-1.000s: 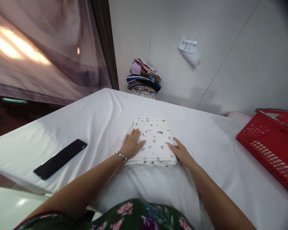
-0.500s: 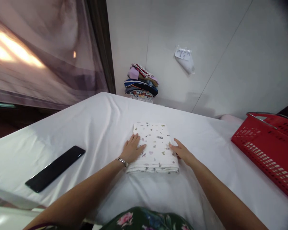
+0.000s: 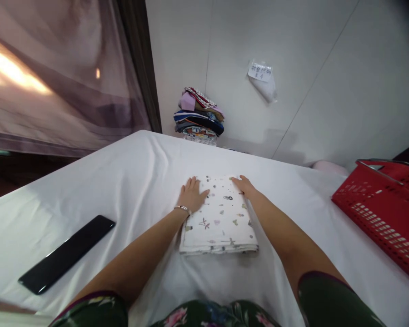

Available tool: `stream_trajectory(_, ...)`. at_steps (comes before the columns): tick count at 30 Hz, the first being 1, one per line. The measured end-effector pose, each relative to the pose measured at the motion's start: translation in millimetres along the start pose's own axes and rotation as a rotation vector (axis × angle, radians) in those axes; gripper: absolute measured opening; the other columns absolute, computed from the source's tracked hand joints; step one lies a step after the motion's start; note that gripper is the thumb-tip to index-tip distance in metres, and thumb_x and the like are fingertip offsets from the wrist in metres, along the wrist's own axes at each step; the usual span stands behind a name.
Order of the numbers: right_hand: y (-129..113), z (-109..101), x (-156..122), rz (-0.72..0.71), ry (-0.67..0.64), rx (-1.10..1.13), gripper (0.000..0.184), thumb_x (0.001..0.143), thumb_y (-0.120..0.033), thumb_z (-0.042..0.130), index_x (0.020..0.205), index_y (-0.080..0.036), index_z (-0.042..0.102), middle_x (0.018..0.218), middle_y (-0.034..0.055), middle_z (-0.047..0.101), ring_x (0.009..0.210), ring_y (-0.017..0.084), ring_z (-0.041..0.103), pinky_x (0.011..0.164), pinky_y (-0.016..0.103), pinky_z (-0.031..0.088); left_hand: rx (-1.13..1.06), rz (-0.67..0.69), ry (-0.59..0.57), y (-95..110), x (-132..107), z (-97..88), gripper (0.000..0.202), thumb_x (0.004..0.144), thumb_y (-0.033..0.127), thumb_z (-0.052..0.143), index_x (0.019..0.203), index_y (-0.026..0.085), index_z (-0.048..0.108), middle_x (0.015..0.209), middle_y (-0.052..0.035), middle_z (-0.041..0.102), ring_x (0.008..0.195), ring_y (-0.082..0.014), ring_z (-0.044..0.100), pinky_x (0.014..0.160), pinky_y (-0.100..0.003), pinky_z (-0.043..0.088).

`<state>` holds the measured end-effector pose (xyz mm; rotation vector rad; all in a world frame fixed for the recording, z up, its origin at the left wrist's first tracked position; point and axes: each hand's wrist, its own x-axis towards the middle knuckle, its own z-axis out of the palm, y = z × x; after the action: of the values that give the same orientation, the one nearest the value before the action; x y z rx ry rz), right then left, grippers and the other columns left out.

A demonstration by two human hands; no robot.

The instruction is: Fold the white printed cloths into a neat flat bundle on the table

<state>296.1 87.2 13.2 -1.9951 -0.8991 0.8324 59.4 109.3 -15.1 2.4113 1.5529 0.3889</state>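
Observation:
A folded white cloth (image 3: 223, 217) with small printed motifs lies flat on the white-covered table, its layered fold facing me. My left hand (image 3: 192, 195) rests flat along the cloth's left side near the far end, fingers apart and thumb on top. At the far right corner, my right hand (image 3: 244, 185) touches the cloth's edge with its fingers stretched out. Neither hand grips the fabric. A bracelet circles my left wrist.
A long black glossy object (image 3: 68, 254) lies on the white tablecloth (image 3: 136, 181) to the left. To the right stands a red plastic basket (image 3: 385, 213). Behind the table is a stack of folded clothes (image 3: 199, 116) against the wall; a curtain (image 3: 64, 77) hangs at left.
Both hands have slid away from me along the sides of the cloth, the right one up to its far corner. The cloth stays folded, and the view has shifted slightly.

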Motion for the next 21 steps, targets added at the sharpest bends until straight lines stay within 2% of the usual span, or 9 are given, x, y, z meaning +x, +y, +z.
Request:
stream_trajectory(3, -0.6, 6.1, 9.6, -0.101, 0.018, -0.062, 0.068, 0.071, -0.041, 0.06, 0.131, -0.017, 0.04, 0.127, 0.014, 0.049, 0.103, 0.024, 0.054, 0.077, 0.031, 0.047, -0.025, -0.03, 0.012, -5.3, -2.3, 4.9, 0.075, 0.082, 0.064, 0.019, 0.139, 0.015, 0.026, 0.149, -0.0088, 0.012, 0.136, -0.0267, 0.008, 0.107, -0.047, 0.016)
stream_trajectory(6, 3.8, 12.8, 17.5, -0.174, 0.05, -0.146, 0.062, 0.073, -0.035, 0.058, 0.131, -0.021, 0.04, 0.129, 0.0092, 0.049, 0.115, 0.024, 0.047, 0.093, 0.033, 0.038, -0.041, -0.046, 0.013, -6.1, -2.7, 6.0, 0.075, 0.082, 0.065, 0.019, 0.139, 0.018, 0.025, 0.149, -0.0064, 0.012, 0.136, -0.0269, 0.01, 0.107, -0.047, 0.016)
stream_trajectory(9, 7.8, 16.4, 22.6, -0.187, 0.057, -0.225, 0.062, 0.073, -0.035, 0.057, 0.13, -0.019, 0.041, 0.133, 0.0102, 0.045, 0.122, 0.027, 0.04, 0.1, 0.038, 0.03, -0.051, -0.064, 0.014, -4.6, -2.3, 5.6, 0.074, 0.082, 0.065, 0.02, 0.139, 0.019, 0.025, 0.149, -0.006, 0.013, 0.135, -0.0281, 0.015, 0.107, -0.047, 0.016)
stream_trajectory(13, 6.8, 8.1, 18.2, -0.171, 0.015, -0.274, 0.071, 0.076, -0.044, 0.053, 0.136, -0.014, 0.032, 0.136, 0.0145, 0.041, 0.123, 0.029, 0.039, 0.101, 0.04, 0.03, -0.046, -0.064, 0.013, -2.4, -2.0, 2.5, 0.074, 0.082, 0.065, 0.022, 0.139, 0.018, 0.026, 0.149, -0.0063, 0.014, 0.134, -0.0291, 0.018, 0.106, -0.048, 0.018)
stream_trajectory(17, 12.6, -10.5, -10.2, -0.127, -0.068, -0.279, 0.077, 0.076, -0.053, 0.051, 0.138, -0.013, 0.029, 0.139, 0.0156, 0.036, 0.124, 0.03, 0.038, 0.1, 0.041, 0.031, -0.036, -0.053, 0.024, -1.5, -2.1, 0.8, 0.074, 0.082, 0.064, 0.022, 0.139, 0.017, 0.027, 0.149, -0.0067, 0.016, 0.133, -0.0293, 0.02, 0.106, -0.049, 0.019)
stream_trajectory(21, 38.5, -30.0, -64.2, -0.075, -0.156, -0.246, 0.078, 0.075, -0.059, 0.049, 0.138, -0.016, 0.03, 0.133, 0.015, 0.045, 0.113, 0.027, 0.05, 0.094, 0.039, 0.039, -0.027, -0.04, 0.026, -1.3, -0.8, 2.3, 0.073, 0.082, 0.063, 0.021, 0.138, 0.017, 0.028, 0.148, -0.0072, 0.017, 0.132, -0.0299, 0.021, 0.105, -0.049, 0.019)
